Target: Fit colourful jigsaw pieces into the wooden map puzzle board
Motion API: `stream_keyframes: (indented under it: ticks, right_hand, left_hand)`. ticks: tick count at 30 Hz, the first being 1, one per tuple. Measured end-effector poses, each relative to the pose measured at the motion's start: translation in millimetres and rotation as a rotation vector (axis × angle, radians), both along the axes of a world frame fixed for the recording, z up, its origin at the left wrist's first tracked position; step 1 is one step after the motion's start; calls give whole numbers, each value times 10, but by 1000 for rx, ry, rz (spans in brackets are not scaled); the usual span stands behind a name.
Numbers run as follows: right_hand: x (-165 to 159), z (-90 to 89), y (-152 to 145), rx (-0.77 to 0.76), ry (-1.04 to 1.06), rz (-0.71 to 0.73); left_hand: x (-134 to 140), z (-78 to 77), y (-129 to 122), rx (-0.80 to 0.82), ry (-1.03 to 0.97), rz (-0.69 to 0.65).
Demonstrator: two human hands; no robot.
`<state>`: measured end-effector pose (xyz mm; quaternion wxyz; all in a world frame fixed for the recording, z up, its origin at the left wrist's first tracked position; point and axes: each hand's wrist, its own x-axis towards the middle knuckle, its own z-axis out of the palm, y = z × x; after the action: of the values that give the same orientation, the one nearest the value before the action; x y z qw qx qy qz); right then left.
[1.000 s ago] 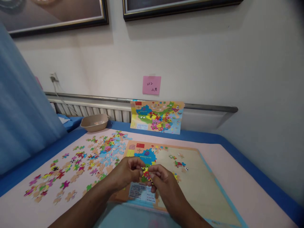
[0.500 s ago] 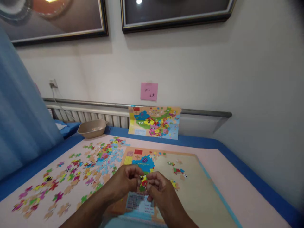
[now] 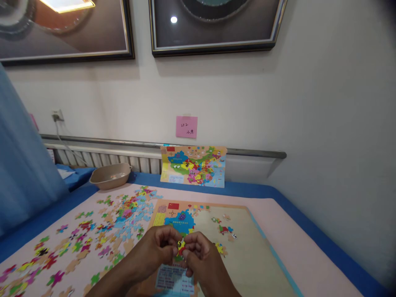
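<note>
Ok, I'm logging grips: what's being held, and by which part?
A yellow-and-red bit of puzzle, by opposite edges, between left hand and right hand.

- Bare hands point(image 3: 159, 247): two are counted.
- Multicoloured jigsaw pieces point(image 3: 55, 278): dozens are shown, uncountable exactly.
- Flat beige puzzle board point(image 3: 247, 262): one.
- Rectangular multicoloured map sheet point(image 3: 193, 167): one.
- Tan oval basin point(image 3: 113, 182): one.
- Black-framed rectangular pictures point(image 3: 213, 31): two are listed.

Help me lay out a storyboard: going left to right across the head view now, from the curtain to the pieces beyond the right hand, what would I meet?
Blue curtain, tan basin, left hand, yellow-and-red puzzle part, right hand, red-and-blue cluster of pieces.
</note>
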<state>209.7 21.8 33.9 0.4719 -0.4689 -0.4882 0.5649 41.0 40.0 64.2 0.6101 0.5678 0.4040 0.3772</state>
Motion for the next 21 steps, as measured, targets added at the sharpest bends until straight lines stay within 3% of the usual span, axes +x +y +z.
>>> stream_keyframes:
  ticks: [8,21]
  right_hand:
    - [9,-155,37,112,30,-65]
    - [16,82,-67,126,-7,-39]
  left_hand:
    - [2,3,0,34,-1,18]
    - [-38,18,0,93,78,-17]
